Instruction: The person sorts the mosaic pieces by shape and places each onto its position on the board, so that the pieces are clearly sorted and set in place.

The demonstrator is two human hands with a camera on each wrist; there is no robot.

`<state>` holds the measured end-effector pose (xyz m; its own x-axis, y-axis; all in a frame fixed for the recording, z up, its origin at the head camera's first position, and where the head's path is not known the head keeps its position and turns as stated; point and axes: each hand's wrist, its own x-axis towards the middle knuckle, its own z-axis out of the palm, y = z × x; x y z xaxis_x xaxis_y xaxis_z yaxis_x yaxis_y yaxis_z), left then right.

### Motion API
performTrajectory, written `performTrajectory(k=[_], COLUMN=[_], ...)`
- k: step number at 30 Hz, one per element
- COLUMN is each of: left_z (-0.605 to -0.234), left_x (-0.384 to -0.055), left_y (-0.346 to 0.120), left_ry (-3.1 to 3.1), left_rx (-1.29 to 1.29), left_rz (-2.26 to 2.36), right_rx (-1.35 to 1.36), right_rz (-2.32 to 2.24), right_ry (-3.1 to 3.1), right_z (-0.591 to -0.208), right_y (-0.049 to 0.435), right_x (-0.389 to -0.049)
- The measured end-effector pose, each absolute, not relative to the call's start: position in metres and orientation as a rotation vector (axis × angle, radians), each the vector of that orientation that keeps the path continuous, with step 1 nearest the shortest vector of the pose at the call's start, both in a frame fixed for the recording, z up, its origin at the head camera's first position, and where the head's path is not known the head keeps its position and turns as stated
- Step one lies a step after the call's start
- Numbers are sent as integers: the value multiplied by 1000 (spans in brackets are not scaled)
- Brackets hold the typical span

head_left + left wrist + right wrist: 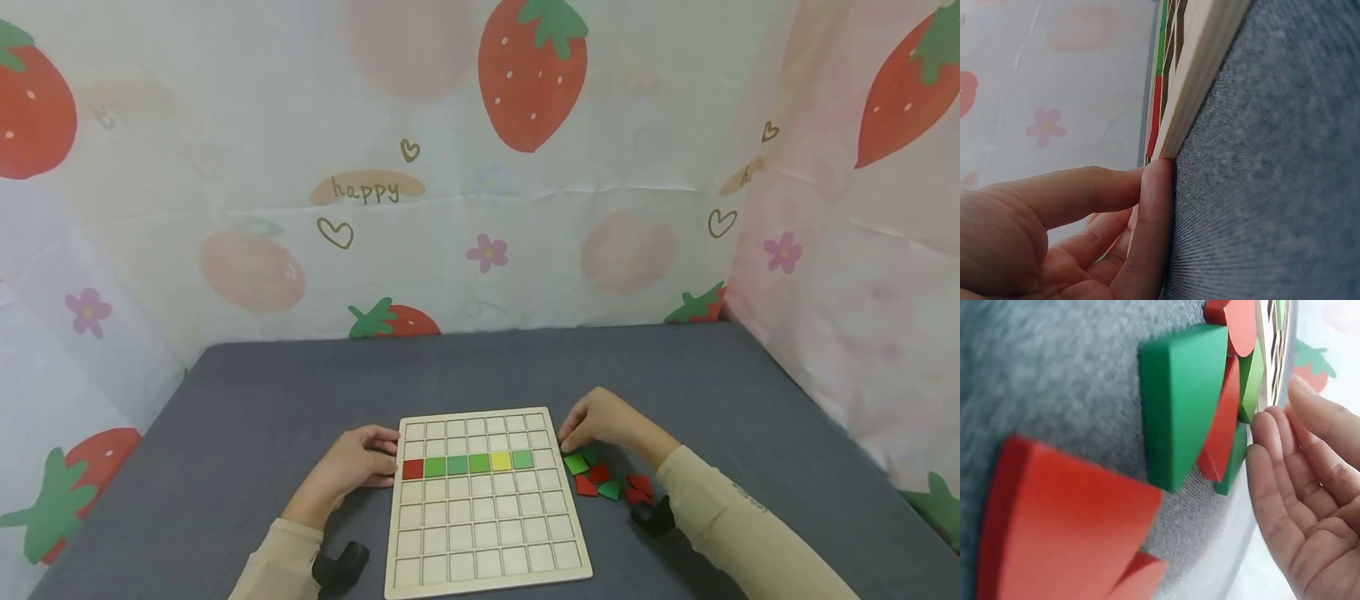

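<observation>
A pale wooden board with a grid of square cells lies on the grey cloth. One row across it holds colored square tiles: a red tile at the left end, then greens and a yellow tile. My left hand rests at the board's left edge, a fingertip touching its side in the left wrist view. Beyond the right edge, my right hand hovers by loose green and red tiles. In the right wrist view its fingers are loosely bent, thumb apart, and no tile shows between them.
A few red tiles lie apart from the main pile, near the right wrist's black strap. Grey cloth covers the table. Behind and at the sides hang strawberry-printed curtains.
</observation>
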<state>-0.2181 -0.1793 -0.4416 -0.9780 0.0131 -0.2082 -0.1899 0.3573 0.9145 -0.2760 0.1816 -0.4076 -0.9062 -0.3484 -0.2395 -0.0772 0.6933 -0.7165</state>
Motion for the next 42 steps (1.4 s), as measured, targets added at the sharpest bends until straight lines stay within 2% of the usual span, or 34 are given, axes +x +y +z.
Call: performTrajectory(k=[20,42], left_z=[-443,-443], left_x=[-218,-218], left_y=[-180,-179], left_ry=[2444,2444], left_rx=[-177,-172], left_rz=[1679,1673], right_rx=[-456,-410], right_rz=[-785,-1029], right_ry=[2604,2440], right_z=[-405,-397], right_y=[186,195], right_x=[-265,-270])
